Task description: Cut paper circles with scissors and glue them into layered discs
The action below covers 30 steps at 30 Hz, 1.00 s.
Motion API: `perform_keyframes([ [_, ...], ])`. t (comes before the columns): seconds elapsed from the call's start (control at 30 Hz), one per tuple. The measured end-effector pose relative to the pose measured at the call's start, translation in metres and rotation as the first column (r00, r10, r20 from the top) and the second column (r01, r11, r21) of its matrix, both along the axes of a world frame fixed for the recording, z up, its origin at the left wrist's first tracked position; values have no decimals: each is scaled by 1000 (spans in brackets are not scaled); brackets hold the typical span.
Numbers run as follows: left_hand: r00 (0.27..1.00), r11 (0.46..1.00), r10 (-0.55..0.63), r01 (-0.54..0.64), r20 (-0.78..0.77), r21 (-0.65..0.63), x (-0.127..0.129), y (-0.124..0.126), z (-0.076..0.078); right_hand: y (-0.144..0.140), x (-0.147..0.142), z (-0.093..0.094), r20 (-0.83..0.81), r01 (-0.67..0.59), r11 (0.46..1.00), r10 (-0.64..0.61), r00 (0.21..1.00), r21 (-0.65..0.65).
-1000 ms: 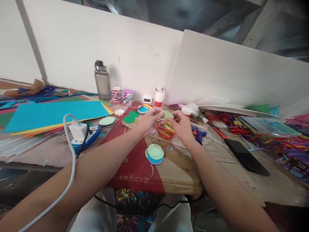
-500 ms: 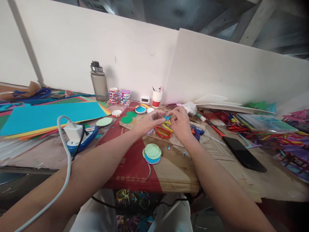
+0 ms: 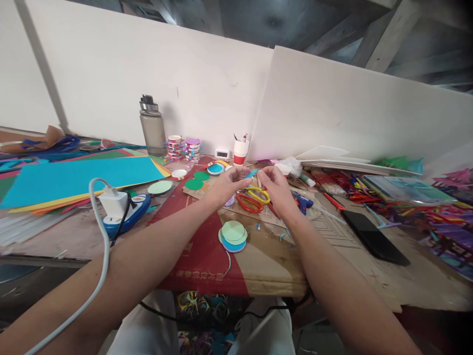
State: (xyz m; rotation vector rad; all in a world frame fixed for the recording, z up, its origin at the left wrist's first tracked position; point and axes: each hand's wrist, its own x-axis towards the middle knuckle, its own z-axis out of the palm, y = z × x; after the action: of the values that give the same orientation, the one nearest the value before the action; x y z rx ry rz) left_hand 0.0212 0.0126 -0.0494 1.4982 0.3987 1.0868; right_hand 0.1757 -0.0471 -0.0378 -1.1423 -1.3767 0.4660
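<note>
My left hand (image 3: 233, 185) is raised over the middle of the table, thumb and fingers pinching a small blue strip (image 3: 252, 173), apparently paper. Just right of the strip's end, my right hand (image 3: 275, 186) has its fingers curled together. Whatever it may hold is too small or hidden to make out. Below the hands lie scissors with red handles (image 3: 249, 203) and a pair with yellow handles (image 3: 260, 195). Closer to me rests a small stack of round paper discs (image 3: 233, 232), pale green over blue. Two green discs (image 3: 194, 184) lie left of my left hand.
Coloured paper sheets (image 3: 84, 175) and a power strip (image 3: 127, 217) with a white cable occupy the left. At the back stand a bottle (image 3: 152, 129), stacked decorated rings (image 3: 175, 148) and a paper cup (image 3: 241, 152). A phone (image 3: 373, 236) and a blue glue gun (image 3: 303, 202) lie right.
My hands have drawn slightly apart, the right moving a little to the right. More of the blue strip shows, as do the yellow scissor handles and a white round piece behind my right hand.
</note>
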Motion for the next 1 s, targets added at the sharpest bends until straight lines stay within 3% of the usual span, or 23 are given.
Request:
perform_keyframes([
  [0.1, 1000, 1000, -17, 17, 7, 2, 1, -1, -1, 1, 1, -2, 20, -97, 993, 98, 995, -65],
  [0.47, 1000, 999, -14, 15, -22, 47, -1, 0, 1, 0, 0, 0, 36, -152, 987, 154, 987, -41],
  [0.73, 999, 993, -42, 44, -18, 112, -3, 2, 5, 1, -2, 0, -167, -262, 960, 243, 955, -101],
  [1.0, 995, 989, -96, 94, 7, 110, -3, 4, 4, -1, -3, 3, -180, -268, 954, 243, 953, -134],
])
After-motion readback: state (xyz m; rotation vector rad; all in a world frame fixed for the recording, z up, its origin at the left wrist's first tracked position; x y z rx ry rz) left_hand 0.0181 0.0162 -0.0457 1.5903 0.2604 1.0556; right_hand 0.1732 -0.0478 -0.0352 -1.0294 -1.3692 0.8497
